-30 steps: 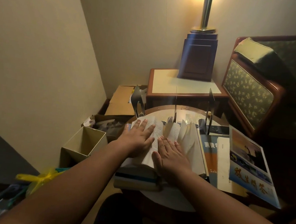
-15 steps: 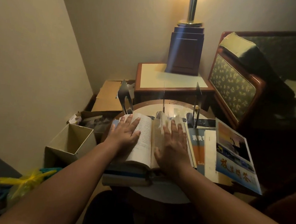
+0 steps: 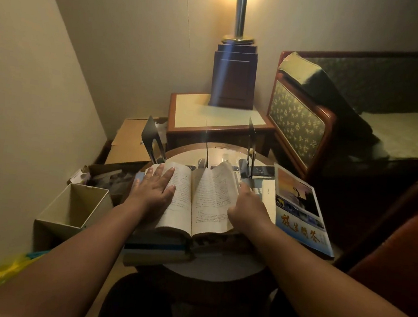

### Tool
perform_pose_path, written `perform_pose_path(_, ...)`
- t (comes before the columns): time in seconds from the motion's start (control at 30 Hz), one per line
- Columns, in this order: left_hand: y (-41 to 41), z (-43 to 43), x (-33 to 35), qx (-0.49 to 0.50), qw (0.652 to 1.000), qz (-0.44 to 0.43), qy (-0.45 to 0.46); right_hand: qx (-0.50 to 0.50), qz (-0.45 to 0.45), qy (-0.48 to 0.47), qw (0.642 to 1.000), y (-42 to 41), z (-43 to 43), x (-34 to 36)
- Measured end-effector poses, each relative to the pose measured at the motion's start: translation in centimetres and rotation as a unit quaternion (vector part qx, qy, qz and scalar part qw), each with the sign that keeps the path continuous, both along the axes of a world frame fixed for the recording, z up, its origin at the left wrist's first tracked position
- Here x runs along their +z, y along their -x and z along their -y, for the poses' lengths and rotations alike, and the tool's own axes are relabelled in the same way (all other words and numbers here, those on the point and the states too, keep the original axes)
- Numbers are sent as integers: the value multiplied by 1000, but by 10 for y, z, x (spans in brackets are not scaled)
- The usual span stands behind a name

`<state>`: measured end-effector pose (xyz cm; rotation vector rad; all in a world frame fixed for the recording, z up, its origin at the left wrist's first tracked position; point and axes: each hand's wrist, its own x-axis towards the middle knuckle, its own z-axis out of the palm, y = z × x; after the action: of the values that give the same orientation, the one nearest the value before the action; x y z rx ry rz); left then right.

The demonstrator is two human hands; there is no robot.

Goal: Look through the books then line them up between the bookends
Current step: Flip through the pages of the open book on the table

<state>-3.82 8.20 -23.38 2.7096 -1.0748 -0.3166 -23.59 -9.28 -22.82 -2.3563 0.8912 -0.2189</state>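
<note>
Right hand (image 3: 247,209) had been shifted off the pages to grip the open cream-paged book's (image 3: 193,203) right edge for flipping; left hand (image 3: 154,187) was laid flat, fingers spread, pinning it.

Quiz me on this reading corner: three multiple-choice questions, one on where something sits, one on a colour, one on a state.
1. Where does the left hand rest?
A. on the open book's left page
B. on the lamp
C. inside the box

2. What colour borders the magazine lying right of the book?
A. red
B. blue
C. black

3. What state is the book under the hands in?
A. shut
B. standing upright
C. open

Answers: 1 A, palm lies flat on the page; 2 B, blue edges its cover; 3 C, both pages show while the right hand lifts some.
</note>
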Motion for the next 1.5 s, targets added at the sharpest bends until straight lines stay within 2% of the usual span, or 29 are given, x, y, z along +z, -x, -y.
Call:
perform_pose_path(0.07, 0, 0, 1, -1, 1000, -5, -1, 35, -24, 73, 996, 0, 1, -6)
perform_pose_path(0.17, 1, 0, 5, -7, 1000, 2, -26, 130, -67, 202, 968, -1, -1, -11)
perform_pose_path(0.27, 6, 5, 15, -30, 993, 61, -95, 231, -98, 242, 937, -4, 1, -12)
perform_pose_path(0.43, 30, 32, 38, -127, 969, 133, -165, 279, -115, 181, 936, -14, 1, -13)
perform_pose_path(0.57, 48, 48, 37, -197, 962, 96, -160, 255, -106, 113, 954, -16, 0, -14)
perform_pose_path(0.8, 43, 42, 31, -196, 966, 48, -164, 223, -66, 104, 967, -6, -3, -32)
perform_pose_path(1.17, 46, 44, 19, -214, 949, 121, -199, 212, -181, 116, 953, -24, -8, -32)
perform_pose_path(1.5, 37, 42, 12, -219, 956, 100, -170, 157, -119, 102, 975, -84, 15, -34)
